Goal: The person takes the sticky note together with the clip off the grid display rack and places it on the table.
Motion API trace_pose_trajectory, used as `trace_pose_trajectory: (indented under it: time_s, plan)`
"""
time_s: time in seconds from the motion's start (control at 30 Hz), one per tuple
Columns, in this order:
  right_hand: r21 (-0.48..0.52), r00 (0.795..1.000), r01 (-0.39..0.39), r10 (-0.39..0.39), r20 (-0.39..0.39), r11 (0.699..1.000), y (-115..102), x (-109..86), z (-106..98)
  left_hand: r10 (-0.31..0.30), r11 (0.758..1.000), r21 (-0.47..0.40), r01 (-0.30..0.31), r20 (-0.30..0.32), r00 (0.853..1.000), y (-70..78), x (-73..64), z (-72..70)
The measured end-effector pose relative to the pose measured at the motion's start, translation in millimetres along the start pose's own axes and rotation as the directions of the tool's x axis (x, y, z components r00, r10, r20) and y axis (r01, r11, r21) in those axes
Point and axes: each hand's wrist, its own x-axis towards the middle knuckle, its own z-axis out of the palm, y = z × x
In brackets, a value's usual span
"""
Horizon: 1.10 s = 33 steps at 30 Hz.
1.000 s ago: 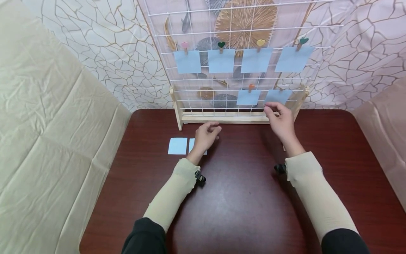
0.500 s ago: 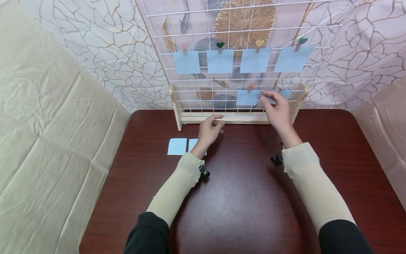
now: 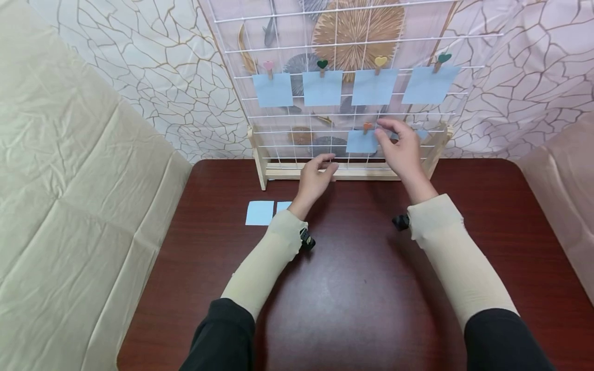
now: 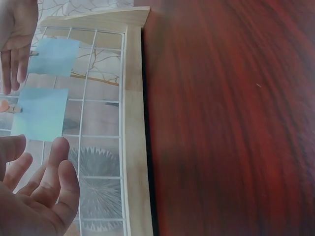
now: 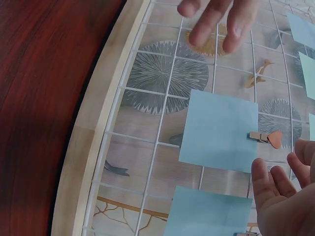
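Observation:
A light blue paper square hangs on the white wire grid from a small wooden clothespin with an orange heart. My right hand is just right of it; in the right wrist view its fingers are near the clothespin, apart from it, holding nothing. Below and left of the paper is my left hand, its fingers loosely bent, with nothing held. In the left wrist view its fingertips are close to the paper's edge. Behind my right hand hangs another blue square, partly hidden.
A row of several blue squares hangs higher up from heart clothespins. Two loose squares lie on the dark red table, one partly behind my left arm. A wooden stand holds the grid's foot at the table's back edge.
My right hand has risen and shifted left, from the lower right square towards the orange-heart clothespin. My left hand has moved up and right, towards the same paper.

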Motion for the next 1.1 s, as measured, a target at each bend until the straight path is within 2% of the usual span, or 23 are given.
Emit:
trace_pose_trajectory:
  time_s: [0.13,0.23,0.4,0.63,1.1]
  plan:
    - [-0.025,1.000,-0.008,0.008,0.025,1.000,-2,3.9,1,-0.005,0.999,-0.034,0.005,-0.004,1.000,4.6,7.5,7.1]
    - [-0.045,1.000,-0.014,0.015,0.020,0.999,-2,6.4,1,-0.035,0.998,-0.050,0.035,0.008,0.999,7.5,12.8,10.5]
    - [-0.060,0.999,-0.023,0.025,0.029,0.998,-3,10.4,3,-0.108,0.987,-0.120,0.108,0.005,0.994,12.7,20.6,10.7]
    - [-0.044,0.999,-0.012,0.013,0.035,0.999,-1,16.6,6,-0.129,0.975,-0.180,0.131,0.023,0.991,16.7,29.7,11.0]
    - [-0.066,0.998,-0.016,0.020,0.057,0.998,-1,22.1,12,-0.164,0.972,-0.160,0.172,0.057,0.985,17.7,44.1,19.1]
